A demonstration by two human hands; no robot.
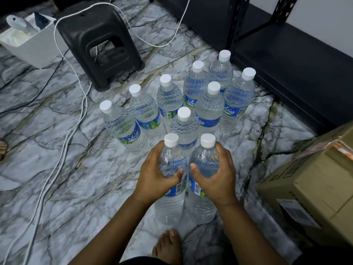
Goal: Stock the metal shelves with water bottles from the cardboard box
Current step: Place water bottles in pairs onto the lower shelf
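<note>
A grey-white marble-patterned floor with dark veins fills the room. Beyond the hands to the left stands a black plastic stool; farther left, a white rectangular bin, contents unclear. White cables trail alongside.

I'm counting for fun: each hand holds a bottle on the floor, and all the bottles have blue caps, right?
Not quite. The head view shows the caps are white, not blue. The rest holds: the left hand grips one bottle and the right hand another bottle, both standing on the floor.
</note>
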